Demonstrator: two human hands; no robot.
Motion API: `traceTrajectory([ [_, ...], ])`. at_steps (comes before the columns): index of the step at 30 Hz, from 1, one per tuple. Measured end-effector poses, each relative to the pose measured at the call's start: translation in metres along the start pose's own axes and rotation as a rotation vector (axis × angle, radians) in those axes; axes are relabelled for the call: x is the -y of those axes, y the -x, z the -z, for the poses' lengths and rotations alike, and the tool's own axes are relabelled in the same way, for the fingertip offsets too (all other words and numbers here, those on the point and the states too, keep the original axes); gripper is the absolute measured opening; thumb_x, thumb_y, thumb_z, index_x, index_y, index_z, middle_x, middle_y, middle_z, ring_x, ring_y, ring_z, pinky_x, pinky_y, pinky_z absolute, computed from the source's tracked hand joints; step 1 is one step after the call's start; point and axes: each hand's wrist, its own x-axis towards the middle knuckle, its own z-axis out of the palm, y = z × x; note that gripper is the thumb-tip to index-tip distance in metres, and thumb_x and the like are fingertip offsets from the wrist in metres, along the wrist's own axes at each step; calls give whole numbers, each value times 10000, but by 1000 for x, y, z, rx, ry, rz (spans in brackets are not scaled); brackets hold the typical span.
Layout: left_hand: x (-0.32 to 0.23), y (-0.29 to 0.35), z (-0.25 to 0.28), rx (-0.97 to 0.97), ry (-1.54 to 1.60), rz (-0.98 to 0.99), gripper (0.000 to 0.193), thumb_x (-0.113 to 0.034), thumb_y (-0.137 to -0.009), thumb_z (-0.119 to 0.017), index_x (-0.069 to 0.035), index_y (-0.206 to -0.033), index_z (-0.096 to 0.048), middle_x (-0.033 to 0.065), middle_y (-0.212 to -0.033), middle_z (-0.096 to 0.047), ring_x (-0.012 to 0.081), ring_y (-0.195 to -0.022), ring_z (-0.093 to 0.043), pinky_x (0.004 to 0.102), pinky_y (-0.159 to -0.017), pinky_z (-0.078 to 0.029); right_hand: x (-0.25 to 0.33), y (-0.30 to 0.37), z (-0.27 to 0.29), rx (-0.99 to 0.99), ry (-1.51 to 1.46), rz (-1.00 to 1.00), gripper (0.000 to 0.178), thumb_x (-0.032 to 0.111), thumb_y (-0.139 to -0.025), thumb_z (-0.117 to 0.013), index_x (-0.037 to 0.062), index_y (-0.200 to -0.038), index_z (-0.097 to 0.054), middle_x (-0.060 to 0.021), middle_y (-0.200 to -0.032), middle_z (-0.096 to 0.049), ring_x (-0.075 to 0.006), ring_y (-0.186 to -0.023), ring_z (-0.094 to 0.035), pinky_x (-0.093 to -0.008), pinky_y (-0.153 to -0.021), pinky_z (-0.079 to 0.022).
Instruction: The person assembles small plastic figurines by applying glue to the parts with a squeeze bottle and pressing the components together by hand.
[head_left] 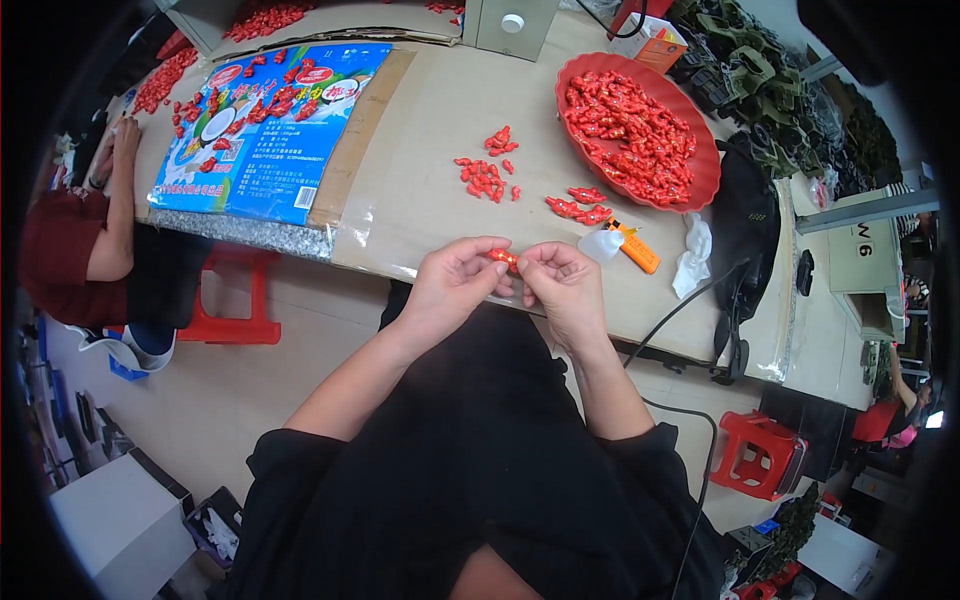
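My left hand (463, 288) and my right hand (567, 292) meet at the near edge of the table. Between their fingertips is a small glossy red piece (503, 259), pinched from both sides; the fingers cover part of it. Just beyond my hands, a loose group of small red pieces (483, 180) lies on the table, with a smaller cluster (500, 141) behind it. Longer red pieces (577, 210) rest to the right, beside an orange tool (636, 248). Farther right, a red scalloped bowl (712, 165) is heaped with similar red pieces.
A blue printed cardboard sheet (262, 165) with red pieces on it covers the left of the table. Crumpled white tissue (694, 258) and a black bag (748, 230) lie right. A co-worker's arm (122, 200) reaches in at left. A red stool (232, 305) stands below.
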Motion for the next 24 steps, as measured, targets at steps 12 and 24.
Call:
traceTrajectory([
  [12,2,1,-2,-17,-8,-29,235,-2,-837,-473,43,-1067,-487,89,-863,-581,119,-745,-567,239,-699,-479,0,0,0,10,-13,-4,45,17,-774,-566,-17,-787,-540,-23,-609,-537,-58,-469,-475,-178,-451,-396],
  [24,1,0,-2,5,-23,-22,238,15,-838,-449,50,-1074,-458,85,-863,-559,123,-766,-577,236,-719,-488,2,0,0,21,-13,-8,41,14,-771,-561,-16,-788,-537,-22,-622,-538,-58,-473,-473,-178,-450,-395],
])
